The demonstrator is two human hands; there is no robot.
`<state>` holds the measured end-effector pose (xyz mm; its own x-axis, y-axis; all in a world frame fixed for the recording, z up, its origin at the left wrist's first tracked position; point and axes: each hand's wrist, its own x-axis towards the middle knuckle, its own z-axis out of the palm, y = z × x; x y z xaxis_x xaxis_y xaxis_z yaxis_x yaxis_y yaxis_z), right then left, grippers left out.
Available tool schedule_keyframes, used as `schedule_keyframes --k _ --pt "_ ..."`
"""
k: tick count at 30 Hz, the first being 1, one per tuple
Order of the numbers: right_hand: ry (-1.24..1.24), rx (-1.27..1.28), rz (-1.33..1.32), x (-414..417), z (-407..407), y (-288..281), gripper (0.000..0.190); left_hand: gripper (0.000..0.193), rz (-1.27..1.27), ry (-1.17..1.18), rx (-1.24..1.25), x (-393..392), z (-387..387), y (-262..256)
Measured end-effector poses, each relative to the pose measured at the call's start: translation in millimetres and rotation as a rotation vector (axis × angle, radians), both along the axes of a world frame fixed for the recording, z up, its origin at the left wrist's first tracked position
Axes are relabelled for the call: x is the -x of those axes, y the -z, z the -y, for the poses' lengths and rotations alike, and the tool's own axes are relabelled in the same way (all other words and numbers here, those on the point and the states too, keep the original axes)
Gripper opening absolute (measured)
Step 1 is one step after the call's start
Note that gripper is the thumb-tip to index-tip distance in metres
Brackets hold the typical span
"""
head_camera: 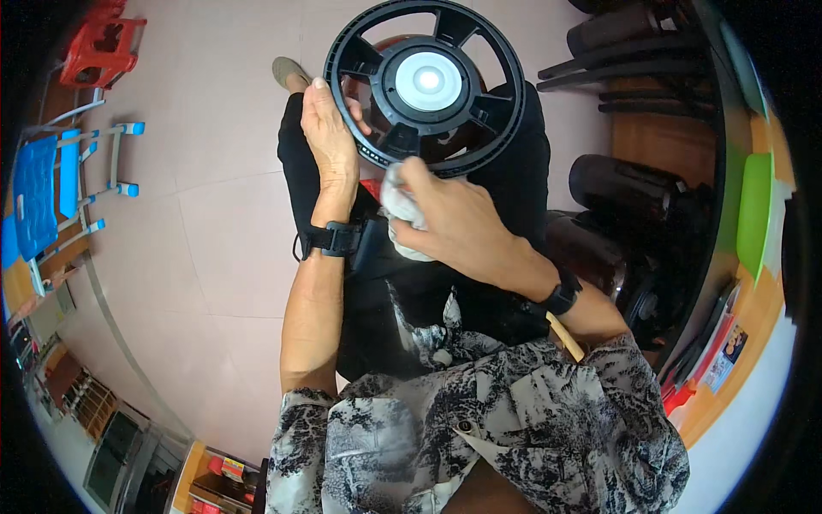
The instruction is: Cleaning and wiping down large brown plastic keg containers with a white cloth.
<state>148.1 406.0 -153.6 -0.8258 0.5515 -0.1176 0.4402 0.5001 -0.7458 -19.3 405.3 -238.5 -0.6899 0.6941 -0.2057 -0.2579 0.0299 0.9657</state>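
A round black plastic frame point(486, 144) with several spokes is above my knees. A pale, shiny disc point(429, 81) sits in its hub, and a glossy dark brown surface shows through the gaps. My left hand point(331, 132) grips the left side of the rim, with fingertips visible through an opening. In my right hand point(459, 221) is a crumpled white cloth point(399, 199), pressed against or close to the rim's near edge. The fingers partly hide the cloth. A small red patch point(370, 187) shows just below the rim, between my wrists.
Stacked red plastic stools point(103, 51) and a blue folding chair point(42, 193) stand at the left. Dark, rounded chair-like furniture point(626, 183) is at the right, beside a wooden tabletop point(725, 392) with a green tray point(752, 215) and papers. Pale tiles point(225, 244) cover the floor.
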Motion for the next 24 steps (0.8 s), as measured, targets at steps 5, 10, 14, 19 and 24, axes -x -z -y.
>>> schedule_keyframes --k 5,10,14,19,24 --pt "-0.007 0.0 -0.074 44 -31 -11 0.036 0.038 0.077 0.113 0.044 12 4 0" --pt "0.157 -0.309 -0.452 63 -70 -14 0.036 0.04 -0.172 0.151 0.043 13 6 -7" --pt "0.245 -0.108 -0.416 69 -98 10 0.034 0.054 -0.137 0.144 0.107 7 3 -14" --pt "0.458 -0.017 -0.656 79 -123 -3 0.036 0.048 0.075 0.248 0.101 7 8 -15" --pt "0.199 -0.215 -0.149 95 -113 19 0.044 0.051 0.104 0.132 0.141 2 2 -13"
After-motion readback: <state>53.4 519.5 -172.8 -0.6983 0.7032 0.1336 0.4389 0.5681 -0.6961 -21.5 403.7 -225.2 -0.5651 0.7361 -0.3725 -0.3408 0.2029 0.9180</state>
